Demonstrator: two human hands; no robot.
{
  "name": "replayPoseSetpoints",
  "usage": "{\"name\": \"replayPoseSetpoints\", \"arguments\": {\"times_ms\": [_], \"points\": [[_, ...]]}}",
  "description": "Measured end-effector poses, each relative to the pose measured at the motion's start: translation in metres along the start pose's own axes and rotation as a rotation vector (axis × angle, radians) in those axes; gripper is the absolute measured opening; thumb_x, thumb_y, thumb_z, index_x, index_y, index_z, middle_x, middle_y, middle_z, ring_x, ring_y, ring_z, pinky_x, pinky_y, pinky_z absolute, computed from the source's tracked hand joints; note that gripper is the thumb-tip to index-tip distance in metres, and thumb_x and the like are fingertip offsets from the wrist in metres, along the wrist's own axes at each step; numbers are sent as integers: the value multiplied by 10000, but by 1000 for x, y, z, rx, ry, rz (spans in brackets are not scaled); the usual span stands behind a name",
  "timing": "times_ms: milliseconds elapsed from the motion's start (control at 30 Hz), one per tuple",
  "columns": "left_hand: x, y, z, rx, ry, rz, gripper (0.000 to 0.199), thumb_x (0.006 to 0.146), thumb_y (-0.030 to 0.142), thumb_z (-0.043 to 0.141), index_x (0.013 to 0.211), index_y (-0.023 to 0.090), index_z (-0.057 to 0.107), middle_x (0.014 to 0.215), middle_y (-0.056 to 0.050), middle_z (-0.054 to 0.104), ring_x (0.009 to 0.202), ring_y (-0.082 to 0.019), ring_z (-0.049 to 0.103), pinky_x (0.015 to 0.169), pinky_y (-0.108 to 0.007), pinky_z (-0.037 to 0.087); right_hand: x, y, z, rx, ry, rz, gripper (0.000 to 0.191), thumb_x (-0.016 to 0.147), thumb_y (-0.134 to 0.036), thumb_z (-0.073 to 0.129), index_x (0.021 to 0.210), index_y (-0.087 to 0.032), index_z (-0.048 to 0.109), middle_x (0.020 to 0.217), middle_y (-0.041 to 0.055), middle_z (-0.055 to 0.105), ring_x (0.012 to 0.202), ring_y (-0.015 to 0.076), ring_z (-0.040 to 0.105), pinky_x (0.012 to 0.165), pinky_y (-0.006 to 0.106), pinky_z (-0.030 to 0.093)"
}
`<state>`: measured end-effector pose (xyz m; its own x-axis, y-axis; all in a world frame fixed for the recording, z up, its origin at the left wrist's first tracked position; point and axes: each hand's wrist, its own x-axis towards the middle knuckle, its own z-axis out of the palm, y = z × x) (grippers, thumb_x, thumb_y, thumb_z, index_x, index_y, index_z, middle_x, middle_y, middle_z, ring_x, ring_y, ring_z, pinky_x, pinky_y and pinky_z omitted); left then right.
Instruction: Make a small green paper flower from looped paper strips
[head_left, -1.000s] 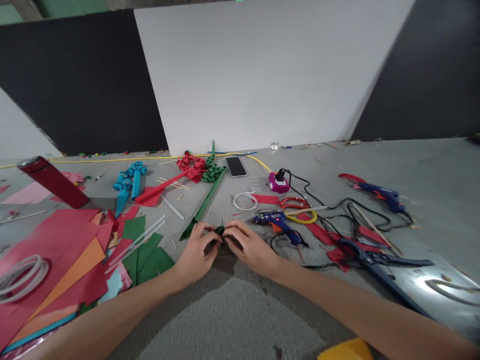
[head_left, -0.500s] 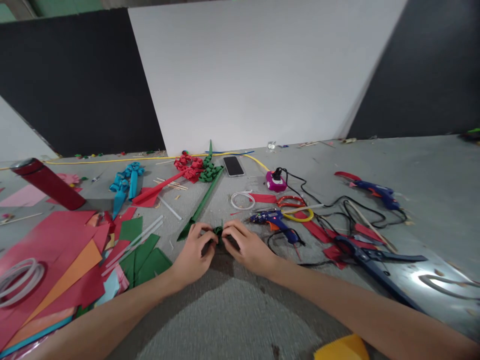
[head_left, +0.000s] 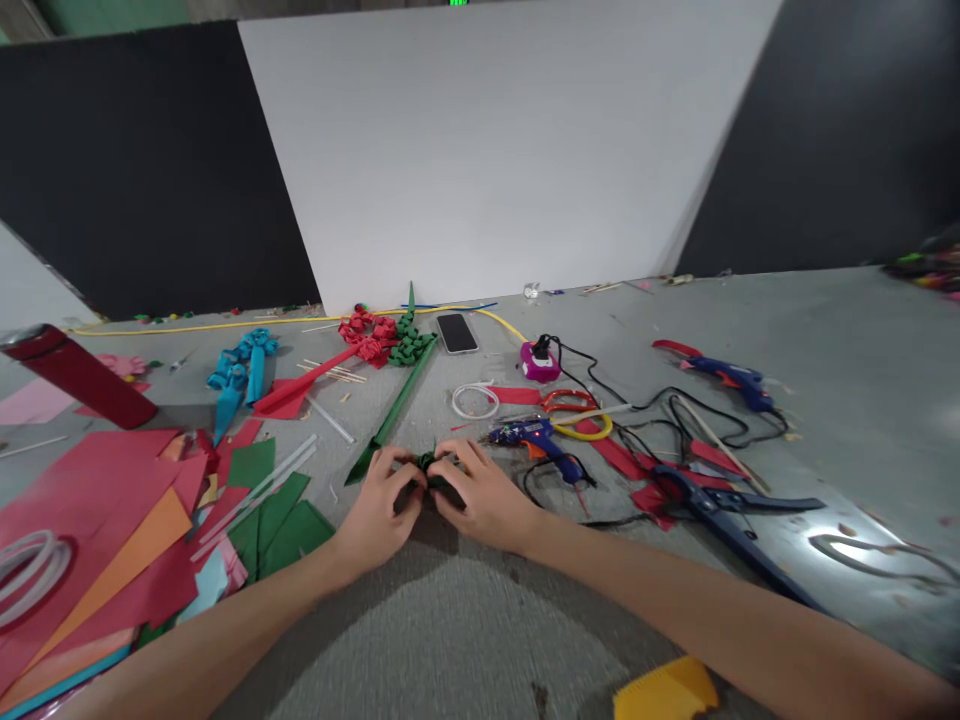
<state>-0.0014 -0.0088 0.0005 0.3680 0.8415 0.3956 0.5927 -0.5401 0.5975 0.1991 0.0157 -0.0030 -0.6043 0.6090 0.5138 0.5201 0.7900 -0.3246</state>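
My left hand and my right hand meet at the middle of the table, fingertips pinched on a small piece of folded green paper. Most of that piece is hidden by the fingers. Just beyond my left hand lies a long green paper stem, its near end beside my knuckles. It runs up to a cluster of green paper curls. A blue glue gun with a small red light rests to the right of my right hand.
Red, orange and green paper sheets cover the left, by a red bottle. Red and blue paper flowers, a phone and a purple power socket stand behind. At right are scissors, a second glue gun, cords and a dark-handled cutter.
The view has turned slightly to the right, so everything shifts a little leftward. Both hands still pinch the green paper, with only slight finger movement.
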Motion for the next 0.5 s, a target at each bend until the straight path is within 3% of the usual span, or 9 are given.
{"name": "replayPoseSetpoints", "arguments": {"times_ms": [233, 500], "points": [[2, -1, 2, -32, -11, 36, 192, 845, 53, 564, 950, 208, 606, 1234, -117, 565, 1237, -269, 507, 1038, -470, 436, 0, 3, 4, 51, 17, 19, 155, 864, -98, 579, 991, -186, 580, 1160, 125, 510, 1096, 257, 508, 964, 439, 492], [1, -6, 5, -87, -27, 38, 185, 845, 63, 566, 934, 215, 620, 1216, -98, 602, 1187, -226, 572, 1021, -396, 473, 1, 3, 5, 57, 30, 57, 172, 851, -109, 605, 998, -196, 586, 1137, 108, 550, 1074, 250, 543, 950, 429, 501]]}}
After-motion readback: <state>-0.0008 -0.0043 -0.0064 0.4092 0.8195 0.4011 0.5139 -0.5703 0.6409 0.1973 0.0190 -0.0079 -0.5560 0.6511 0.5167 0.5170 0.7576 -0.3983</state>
